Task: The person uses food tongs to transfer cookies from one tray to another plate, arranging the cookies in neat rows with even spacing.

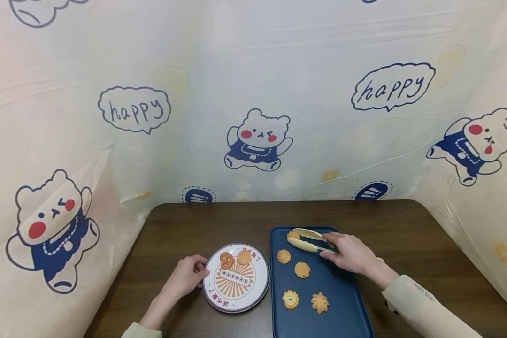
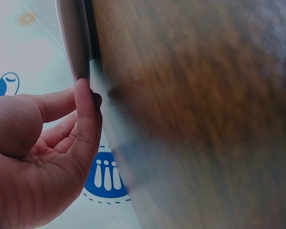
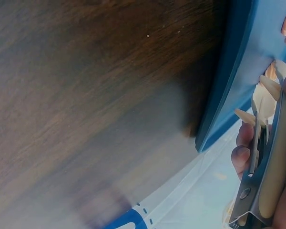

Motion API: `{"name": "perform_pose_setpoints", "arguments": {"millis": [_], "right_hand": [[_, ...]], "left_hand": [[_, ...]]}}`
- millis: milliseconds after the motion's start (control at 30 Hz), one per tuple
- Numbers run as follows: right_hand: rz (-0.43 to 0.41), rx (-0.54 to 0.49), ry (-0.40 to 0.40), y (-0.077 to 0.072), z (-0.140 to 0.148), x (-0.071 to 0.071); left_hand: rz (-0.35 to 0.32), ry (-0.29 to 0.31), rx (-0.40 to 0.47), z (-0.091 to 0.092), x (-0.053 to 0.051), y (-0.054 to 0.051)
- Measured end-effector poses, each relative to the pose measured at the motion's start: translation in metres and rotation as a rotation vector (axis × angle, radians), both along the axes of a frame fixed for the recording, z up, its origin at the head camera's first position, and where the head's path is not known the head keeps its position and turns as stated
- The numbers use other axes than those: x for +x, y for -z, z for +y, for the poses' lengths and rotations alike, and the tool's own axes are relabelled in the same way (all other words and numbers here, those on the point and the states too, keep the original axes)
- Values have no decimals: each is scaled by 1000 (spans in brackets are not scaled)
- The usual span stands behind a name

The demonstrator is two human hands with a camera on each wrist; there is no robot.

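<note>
My right hand holds cream-tipped metal tongs, also seen as the tongs in the right wrist view. Their tips lie around a cookie at the far left corner of a blue tray; whether they touch it is unclear. The left hand pinches the left rim of a white plate; in the left wrist view, thumb and fingers meet at the plate's edge. On the plate lie a pretzel-shaped cookie and a swirled cookie, side by side.
On the tray are a swirled cookie, a round one, a ring-like one and a flower-shaped one. Tray and plate stand close together on a dark wooden table. A printed cloth hangs behind and beside the table.
</note>
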State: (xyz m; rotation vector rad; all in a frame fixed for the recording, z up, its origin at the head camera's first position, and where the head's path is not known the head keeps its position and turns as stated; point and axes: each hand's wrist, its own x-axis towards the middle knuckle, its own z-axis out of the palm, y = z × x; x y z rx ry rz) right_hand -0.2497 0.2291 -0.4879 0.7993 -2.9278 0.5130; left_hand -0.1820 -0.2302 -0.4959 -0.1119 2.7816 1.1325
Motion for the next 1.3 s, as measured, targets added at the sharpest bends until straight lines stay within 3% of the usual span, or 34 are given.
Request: {"name": "perform_pose_setpoints", "arguments": {"millis": [900, 1300], "right_hand": [[70, 5, -25, -8, -4, 3], [128, -70, -85, -27, -27, 9]], "left_hand": [[10, 11, 19, 0, 0, 0], [18, 10, 20, 1, 0, 0]]}}
